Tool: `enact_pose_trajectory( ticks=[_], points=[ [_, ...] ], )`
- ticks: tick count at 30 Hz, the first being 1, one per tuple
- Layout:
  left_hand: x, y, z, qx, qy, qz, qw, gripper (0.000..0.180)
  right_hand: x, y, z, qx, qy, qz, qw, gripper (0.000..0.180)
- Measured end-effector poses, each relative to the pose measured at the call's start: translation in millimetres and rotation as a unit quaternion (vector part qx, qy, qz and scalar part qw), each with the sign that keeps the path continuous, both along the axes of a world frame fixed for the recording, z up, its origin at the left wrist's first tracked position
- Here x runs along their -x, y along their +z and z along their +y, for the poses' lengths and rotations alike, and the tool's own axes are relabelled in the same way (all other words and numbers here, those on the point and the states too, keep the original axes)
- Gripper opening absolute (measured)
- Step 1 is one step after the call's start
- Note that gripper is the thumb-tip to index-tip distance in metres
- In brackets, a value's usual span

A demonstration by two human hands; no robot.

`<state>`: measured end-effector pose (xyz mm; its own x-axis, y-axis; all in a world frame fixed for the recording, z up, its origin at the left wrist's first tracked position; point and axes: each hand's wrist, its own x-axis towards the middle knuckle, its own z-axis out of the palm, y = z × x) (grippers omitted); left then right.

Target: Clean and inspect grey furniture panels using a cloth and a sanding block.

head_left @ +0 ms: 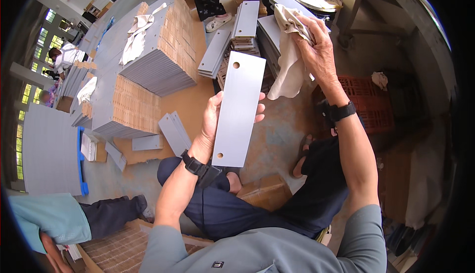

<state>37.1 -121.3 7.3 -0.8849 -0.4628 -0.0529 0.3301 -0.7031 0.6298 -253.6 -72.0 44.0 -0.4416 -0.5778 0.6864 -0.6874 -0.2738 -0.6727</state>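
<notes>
Floor (278, 133) holds board stacks (175, 45). My left hand (210, 119) grips grey board (239, 110) before me; right hand (319, 53) bunches pale cloth (288, 68), off board. Looks partway; can't tell which stacks are wiped.

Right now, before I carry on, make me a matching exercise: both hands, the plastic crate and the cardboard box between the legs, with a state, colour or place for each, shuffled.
1. Left hand
2. Right hand
3. Plastic crate
4. Cardboard box

A. reddish
B. holding a beige cloth
C. between the legs
D. holding a gray board

Pairs: 1-D, 2-B, 3-A, 4-C
</notes>
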Motion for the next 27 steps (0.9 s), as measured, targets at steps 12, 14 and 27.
enact_pose_trajectory(
  ticks=[12, 14, 27],
  points=[
    [8, -5, -9, 0.004, 0.022, -0.004, 1.000, 0.086, -29, 8, 4, 0.019, 0.072, 0.109, 0.991, 0.045],
    [14, -4, -14, 0.031, 0.054, -0.024, 0.998, 0.078, -50, 2, 2, 0.008, 0.139, 0.192, 0.971, 0.049],
    [-9, 14, -38, 0.059, 0.171, 0.017, 0.983, 0.075, -125, 26, 202, -0.421, 0.618, 0.075, 0.660, 0.056]
  ],
)
